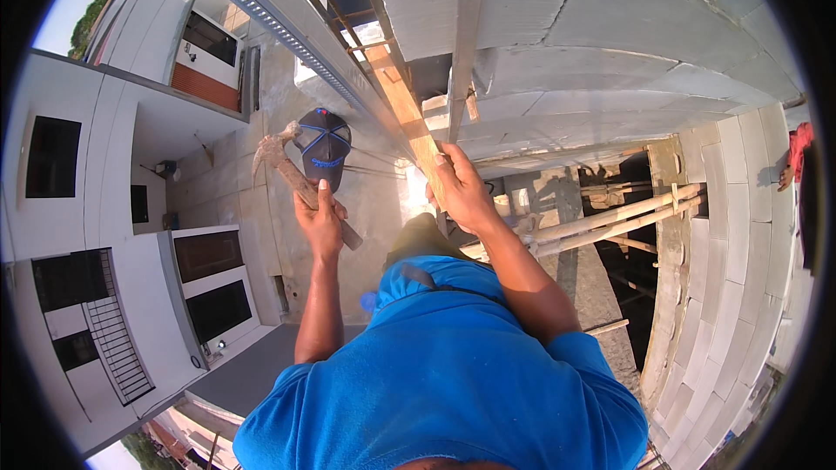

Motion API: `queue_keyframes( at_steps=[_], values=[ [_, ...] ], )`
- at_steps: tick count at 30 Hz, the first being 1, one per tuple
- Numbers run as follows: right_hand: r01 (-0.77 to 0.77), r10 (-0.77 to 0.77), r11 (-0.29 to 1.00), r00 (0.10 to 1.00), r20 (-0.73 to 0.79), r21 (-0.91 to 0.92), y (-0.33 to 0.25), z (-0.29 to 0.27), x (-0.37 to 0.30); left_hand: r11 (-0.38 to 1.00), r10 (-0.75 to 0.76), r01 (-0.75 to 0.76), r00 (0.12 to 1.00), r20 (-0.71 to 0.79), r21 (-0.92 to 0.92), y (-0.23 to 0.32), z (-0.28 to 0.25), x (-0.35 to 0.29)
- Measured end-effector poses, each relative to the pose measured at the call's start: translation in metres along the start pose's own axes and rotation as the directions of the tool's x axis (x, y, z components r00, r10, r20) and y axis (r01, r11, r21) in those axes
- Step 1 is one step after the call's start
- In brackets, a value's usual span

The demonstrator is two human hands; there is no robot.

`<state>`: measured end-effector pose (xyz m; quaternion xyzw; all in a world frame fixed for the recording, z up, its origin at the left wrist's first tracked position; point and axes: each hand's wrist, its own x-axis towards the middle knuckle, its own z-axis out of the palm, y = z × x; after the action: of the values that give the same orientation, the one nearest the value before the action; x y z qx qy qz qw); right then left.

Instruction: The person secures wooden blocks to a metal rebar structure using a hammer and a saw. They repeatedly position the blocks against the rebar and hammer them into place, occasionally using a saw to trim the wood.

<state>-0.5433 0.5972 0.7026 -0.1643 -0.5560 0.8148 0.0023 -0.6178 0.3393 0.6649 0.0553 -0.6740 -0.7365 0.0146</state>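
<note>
Wooden-handled hammer (296, 178) in left grip (320, 219)

way down below there's a bare grey concrete slab floor (261, 200) with faint joint lines running across it, and about the only stuff on it is a small dark object (165, 169) near the white wall, too tiny to make out.
</note>
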Motion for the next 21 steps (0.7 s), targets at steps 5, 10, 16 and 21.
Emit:
queue_keyframes(
  at_steps=[5, 10, 16, 21],
  values=[
    [-0.011, 0.013, 0.996, 1.0, 0.015, -0.088, -0.006, -0.026, -0.043, 0.997, 0.082, -0.083, 0.996, -0.028, -0.006, 0.004, 0.013, -0.028],
    [0.136, -0.134, 0.985, 0.991, 0.029, -0.105, 0.023, -0.081, -0.111, 0.986, 0.154, -0.146, 0.983, 0.098, -0.081, 0.003, 0.028, -0.071],
    [0.198, -0.173, 0.791, 0.98, 0.098, -0.579, 0.061, -0.134, -0.177, 1.0, -0.01, 0.0, 0.863, 0.506, 0.019, 0.001, 0.095, -0.161],
    [0.066, -0.054, 0.913, 0.998, 0.039, -0.402, 0.11, -0.182, -0.221, 0.955, -0.24, 0.291, 0.674, 0.699, 0.048, -0.064, 0.202, -0.269]
  ],
)
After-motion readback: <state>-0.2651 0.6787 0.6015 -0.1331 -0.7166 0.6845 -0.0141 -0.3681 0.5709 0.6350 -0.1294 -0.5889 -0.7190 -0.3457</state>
